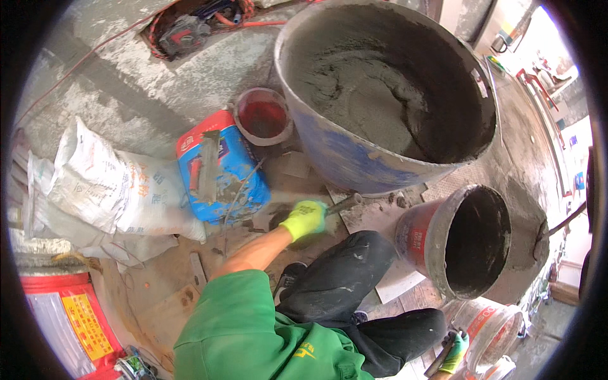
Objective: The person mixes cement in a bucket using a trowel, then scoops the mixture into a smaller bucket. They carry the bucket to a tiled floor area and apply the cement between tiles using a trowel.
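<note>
My left hand (304, 220), in a yellow-green glove, is closed round a short tool with a thick grey-brown handle (347, 202). Its handle points right; the tool's other end is smeared by motion, so its kind does not show. At the lower right, my right hand (453, 353), in a green and yellow glove, grips a dark bar-shaped handle (440, 359) beside a clear bucket (491, 332); what it belongs to is hidden. Ahead stands a large blue-sided tub (373, 161) holding wet grey mortar (373, 95). A mortar-smeared bucket (421, 237) leans on its side right of my knee.
Left of my left hand are a blue and red bag (244, 183) with a flat grey tool (208, 164) on it, and white sacks (101, 183). A reddish bucket (263, 117) stands behind. Mortar (522, 253) lies heaped at right. A red-rimmed container (66, 316) is lower left.
</note>
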Available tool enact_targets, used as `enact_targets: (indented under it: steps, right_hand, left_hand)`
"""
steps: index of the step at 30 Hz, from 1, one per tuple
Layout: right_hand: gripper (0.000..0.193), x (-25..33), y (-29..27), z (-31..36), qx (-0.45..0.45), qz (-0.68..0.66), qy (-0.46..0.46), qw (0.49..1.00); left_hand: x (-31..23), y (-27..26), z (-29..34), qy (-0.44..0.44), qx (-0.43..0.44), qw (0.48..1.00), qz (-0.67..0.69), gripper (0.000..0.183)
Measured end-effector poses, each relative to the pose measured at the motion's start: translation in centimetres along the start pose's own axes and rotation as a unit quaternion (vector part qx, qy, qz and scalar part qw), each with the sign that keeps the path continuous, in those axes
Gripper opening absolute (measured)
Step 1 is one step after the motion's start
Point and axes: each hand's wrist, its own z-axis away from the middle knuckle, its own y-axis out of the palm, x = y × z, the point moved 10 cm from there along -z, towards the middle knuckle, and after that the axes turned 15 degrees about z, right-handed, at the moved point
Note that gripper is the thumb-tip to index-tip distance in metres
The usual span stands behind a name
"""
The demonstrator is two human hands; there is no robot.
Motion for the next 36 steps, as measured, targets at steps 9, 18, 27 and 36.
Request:
enact_targets:
  steps: [9,18,27,36]
  right_hand:
    - [0.013,-6.3,1.5,-4.2,0.027,-0.03,0.002,0.999]
    - [0.015,2.5,4.4,6.1,0.011,0.04,-0.05,0.998]
    - [0.004,-2.1,2.4,5.6,-0.023,0.01,0.071,0.997]
    - [0.011,-2.9,1.2,5.2,-0.066,0.0,0.051,0.996]
  left_hand:
    - [6.0,-28.8,13.5,-0.049,-0.465,0.866,0.175,0.023]
    - [20.7,-39.2,12.2,-0.044,-0.531,0.683,0.499,0.02]
    - [26.6,-44.6,9.0,-0.005,-0.551,0.785,0.283,0.015]
    - [33.8,-47.5,8.3,-0.152,-0.569,0.801,0.11,0.037]
